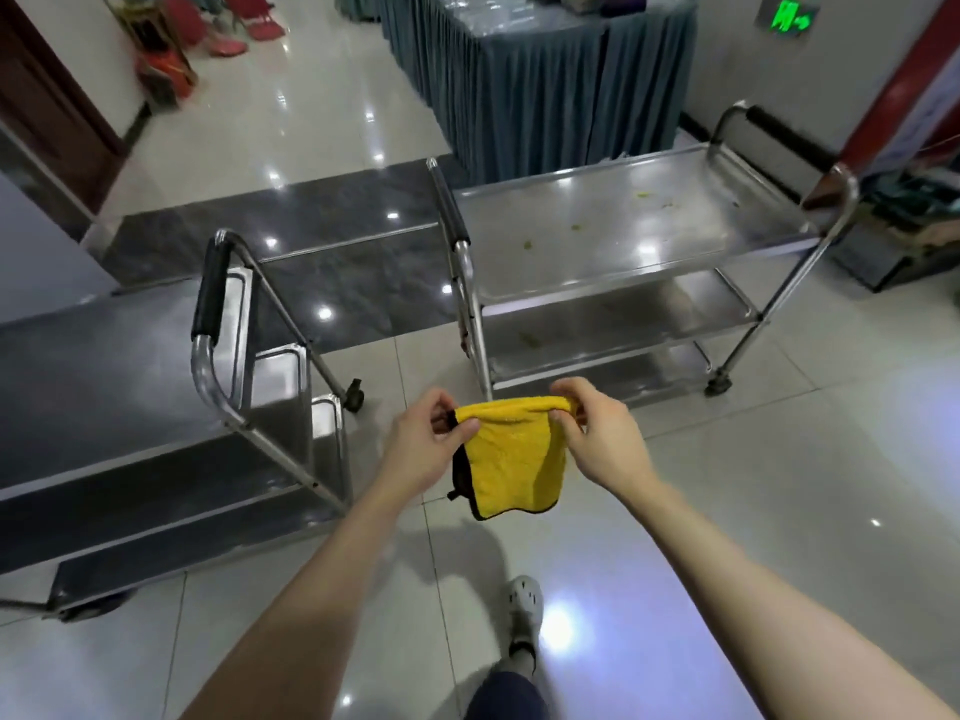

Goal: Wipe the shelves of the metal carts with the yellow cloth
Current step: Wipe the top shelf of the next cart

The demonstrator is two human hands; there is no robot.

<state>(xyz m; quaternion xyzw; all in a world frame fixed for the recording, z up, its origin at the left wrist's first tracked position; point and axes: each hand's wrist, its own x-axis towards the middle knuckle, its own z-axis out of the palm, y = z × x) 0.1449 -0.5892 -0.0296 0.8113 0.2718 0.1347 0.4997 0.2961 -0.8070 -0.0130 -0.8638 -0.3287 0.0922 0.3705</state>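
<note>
Head view: the left hand (423, 444) and right hand (602, 439) each pinch a top corner of the yellow cloth (511, 462), which hangs slack below the grip, touching neither cart. Beyond the grip and to its right stands 1 metal cart (649, 275) with 3 shelves, its long axis running left to right; the right hand is nearer. Greenish specks (575, 227) dot its top shelf (675, 200). A 2nd cart (104, 376) lies left of the grip, nearer the left hand. The cloth looks plush, folded double, dark-trimmed.
</note>
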